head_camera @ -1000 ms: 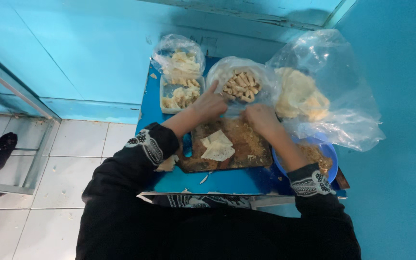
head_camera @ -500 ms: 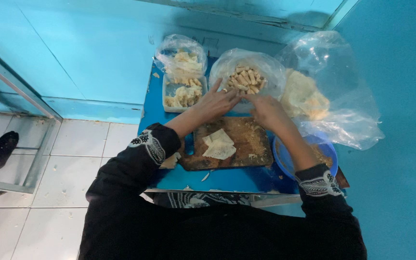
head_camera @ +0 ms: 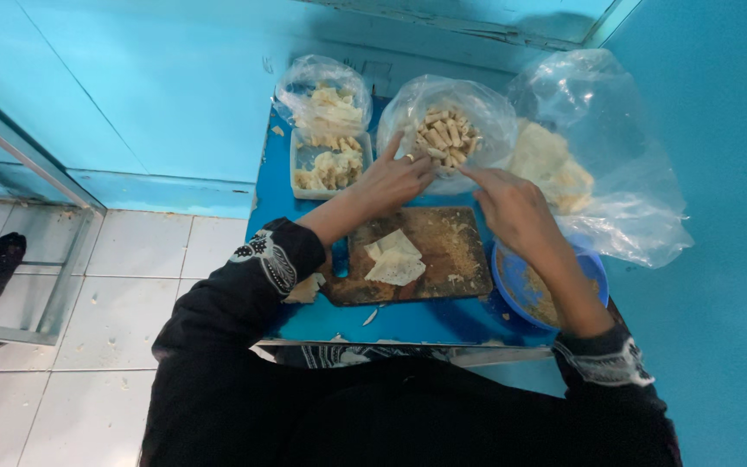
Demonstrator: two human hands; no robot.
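Left hand (head_camera: 395, 180) grip: fingers spread, index raised, fingertips at the near rim of the clear plastic bag of small rolled pieces (head_camera: 448, 134); whether anything is pinched cannot be told. Right hand (head_camera: 512, 207) grip: fingers drawn together and pointing left toward the same bag's lower edge; contents of the pinch, if any, not visible. Both forearms in black sleeves with patterned white cuffs.

Bag of rolled pieces sits at the far middle of the blue surface (head_camera: 408, 322), open at the top, pale tan cylinders heaped inside.

Wooden cutting board (head_camera: 443, 255) lies just below both hands, dusted with crumbs. Stack of thin pale wrapper sheets (head_camera: 395, 259) lies on its left half, well apart from either hand.

Blue bowl (head_camera: 512, 290) holding brownish crumb stands just right of the board, partly under the right forearm.

Large clear bag (head_camera: 598, 164) holding flat pale sheets lies at the far right against the blue wall.

Rectangular tray (head_camera: 328, 166) of pale folded pieces is at the far left, with a smaller bag (head_camera: 322, 95) of similar pieces behind it.

White tiled floor (head_camera: 114, 294) to the left
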